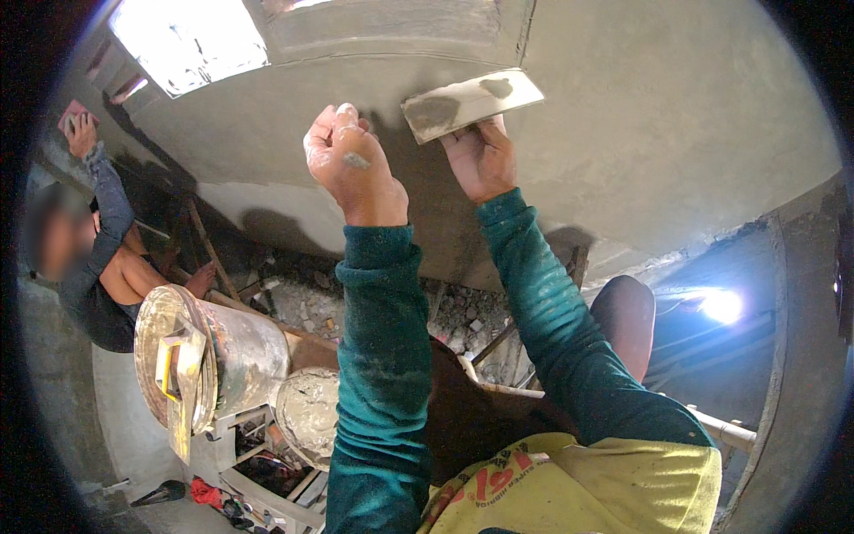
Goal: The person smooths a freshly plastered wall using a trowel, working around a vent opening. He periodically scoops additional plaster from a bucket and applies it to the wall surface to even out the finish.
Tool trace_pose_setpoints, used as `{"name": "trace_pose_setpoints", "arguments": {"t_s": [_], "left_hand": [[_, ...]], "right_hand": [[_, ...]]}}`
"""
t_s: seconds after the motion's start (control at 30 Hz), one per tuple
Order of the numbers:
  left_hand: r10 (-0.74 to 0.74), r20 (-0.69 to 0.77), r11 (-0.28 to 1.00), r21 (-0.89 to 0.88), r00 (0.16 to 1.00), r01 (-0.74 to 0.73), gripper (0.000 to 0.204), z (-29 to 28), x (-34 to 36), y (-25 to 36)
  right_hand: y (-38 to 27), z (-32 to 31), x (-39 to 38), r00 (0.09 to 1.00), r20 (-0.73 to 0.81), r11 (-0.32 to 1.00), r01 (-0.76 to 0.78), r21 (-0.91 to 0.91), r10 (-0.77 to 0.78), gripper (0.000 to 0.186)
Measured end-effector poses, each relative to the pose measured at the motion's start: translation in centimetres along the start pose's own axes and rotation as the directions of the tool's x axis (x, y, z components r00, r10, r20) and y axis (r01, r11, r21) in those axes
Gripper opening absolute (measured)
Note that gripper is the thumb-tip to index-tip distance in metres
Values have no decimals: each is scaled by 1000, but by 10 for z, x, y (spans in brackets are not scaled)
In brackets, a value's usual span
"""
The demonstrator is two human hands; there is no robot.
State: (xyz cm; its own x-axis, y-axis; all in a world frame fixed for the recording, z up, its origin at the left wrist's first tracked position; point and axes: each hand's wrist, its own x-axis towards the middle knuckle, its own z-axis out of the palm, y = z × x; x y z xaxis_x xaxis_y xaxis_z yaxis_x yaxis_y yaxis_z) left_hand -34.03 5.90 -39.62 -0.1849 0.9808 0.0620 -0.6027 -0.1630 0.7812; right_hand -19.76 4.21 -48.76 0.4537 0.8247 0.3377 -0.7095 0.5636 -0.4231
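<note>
My right hand (483, 160) grips a flat rectangular plastering board (471, 104) from beneath, its thumb at the near edge. Dark grey wet patches mark the pale face of the board, which is tilted close to the plastered wall (640, 133). To the left of it, my left hand (354, 165) is closed with curled fingers, and a grey smear of mortar sits on its back. Whatever its fingers may hold is hidden. Both hands are raised in front of the wall, apart from each other.
A large mortar-crusted bucket (249, 347) stands at lower left, with a yellow-handled trowel (182, 369) on top. Beside it is a round container of grey mortar (309, 409). Another person (111, 258) crouches at far left, holding a reddish pad (75, 116). Rubble (307, 298) lies below; a lamp (721, 306) glows right.
</note>
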Motion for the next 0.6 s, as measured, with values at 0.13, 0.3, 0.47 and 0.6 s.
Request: {"name": "trace_pose_setpoints", "arguments": {"t_s": [0.13,0.3,0.47,0.6], "left_hand": [[-17,-55,1000,9,998,18,20,2,1,-1],[-21,-59,1000,21,998,22,20,3,1,-3],[22,-19,1000,22,1000,-22,20,-5,4,-4],[17,-4,1000,7,1000,-17,19,-2,4,-3]], "right_hand": [[9,1,4,1000,-11,1000,19,11,-18,46],[27,-30,17,977,64,785,201,-586,-202,46],[38,-9,18,961,76,792,264,-551,-268,47],[50,-4,28,924,140,750,373,-547,-357,47]]}}
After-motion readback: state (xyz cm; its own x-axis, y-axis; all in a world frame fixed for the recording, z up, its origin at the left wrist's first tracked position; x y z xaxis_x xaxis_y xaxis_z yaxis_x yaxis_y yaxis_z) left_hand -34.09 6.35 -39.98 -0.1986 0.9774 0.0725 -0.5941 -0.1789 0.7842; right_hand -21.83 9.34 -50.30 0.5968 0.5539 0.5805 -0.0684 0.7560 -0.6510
